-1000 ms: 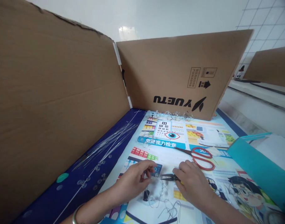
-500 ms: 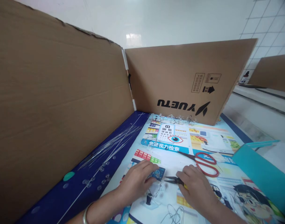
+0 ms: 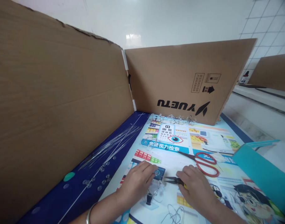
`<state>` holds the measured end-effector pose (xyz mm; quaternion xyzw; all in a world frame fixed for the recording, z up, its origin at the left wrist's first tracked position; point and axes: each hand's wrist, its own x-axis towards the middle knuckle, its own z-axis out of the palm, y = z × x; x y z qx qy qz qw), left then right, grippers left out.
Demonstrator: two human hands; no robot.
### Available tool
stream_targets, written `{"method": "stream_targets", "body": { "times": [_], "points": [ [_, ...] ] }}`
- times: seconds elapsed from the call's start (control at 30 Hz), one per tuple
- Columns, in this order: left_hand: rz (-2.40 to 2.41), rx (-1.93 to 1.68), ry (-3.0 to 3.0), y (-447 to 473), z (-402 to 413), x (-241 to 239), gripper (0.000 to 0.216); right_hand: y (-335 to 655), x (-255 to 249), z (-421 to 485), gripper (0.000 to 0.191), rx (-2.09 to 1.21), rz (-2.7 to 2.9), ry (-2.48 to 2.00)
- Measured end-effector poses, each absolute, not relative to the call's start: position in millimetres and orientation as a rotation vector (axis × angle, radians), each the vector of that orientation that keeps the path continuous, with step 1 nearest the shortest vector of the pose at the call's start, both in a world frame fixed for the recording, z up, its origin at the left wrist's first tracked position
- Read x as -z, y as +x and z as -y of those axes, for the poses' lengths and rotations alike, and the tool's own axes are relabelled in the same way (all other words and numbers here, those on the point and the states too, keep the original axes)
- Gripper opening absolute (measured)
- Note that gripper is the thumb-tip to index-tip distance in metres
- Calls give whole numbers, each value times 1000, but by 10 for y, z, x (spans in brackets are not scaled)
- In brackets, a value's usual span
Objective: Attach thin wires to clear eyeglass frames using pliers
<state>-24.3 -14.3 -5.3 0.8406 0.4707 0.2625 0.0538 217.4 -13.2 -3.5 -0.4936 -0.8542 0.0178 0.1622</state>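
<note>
My left hand [image 3: 138, 179] is closed, thumb and fingertips pinched together at a strand of clear beads [image 3: 158, 188] on wire. The strand hangs from the fingertips over the printed sheet, and its exact shape is hard to make out. My right hand [image 3: 196, 186] is wrapped round the yellow-handled pliers [image 3: 173, 180], whose dark narrow jaws point left toward the beads, slightly parted and apart from them. Just beyond the right hand lie red-handled scissors [image 3: 206, 163], blades pointing left. A loose tangle of thin wire [image 3: 173, 214] rests below, between the two hands.
On the blue cloth at left lie straight wires [image 3: 114, 143], several loose clear beads [image 3: 100, 180] and a green disc [image 3: 68, 176]. Beaded wire pieces [image 3: 177, 119] line the back. Cardboard panels [image 3: 179, 74] stand left and behind. A turquoise box [image 3: 261, 174] stands right.
My left thumb has drawn in against the fingers, and the hand has shifted slightly. The bead strand below it has moved a little. My right hand and the pliers have stayed still.
</note>
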Motion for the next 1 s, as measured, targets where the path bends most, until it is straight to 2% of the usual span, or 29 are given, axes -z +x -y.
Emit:
{"method": "stream_targets", "body": {
  "times": [0.1, 0.53, 0.7, 0.9, 1.0],
  "points": [
    [-1484, -776, 2532, -243, 141, 37, 10, 2170, 27, 136, 15, -66, 2434, -1409],
    [-1516, -761, 2321, -210, 114, -2, 18, 2165, 33, 131, 17, -89, 2443, -1394],
    [-1451, -737, 2131, -244, 128, -70, 25, 2175, 37, 124, 19, -88, 2443, -1376],
    [-1249, -768, 1876, -307, 64, -195, 14, 2175, 29, 104, 18, -84, 2464, -1375],
    [-1213, -821, 1787, -334, 24, -218, 20, 2182, 23, 112, 18, -75, 2475, -1367]
  ]
}}
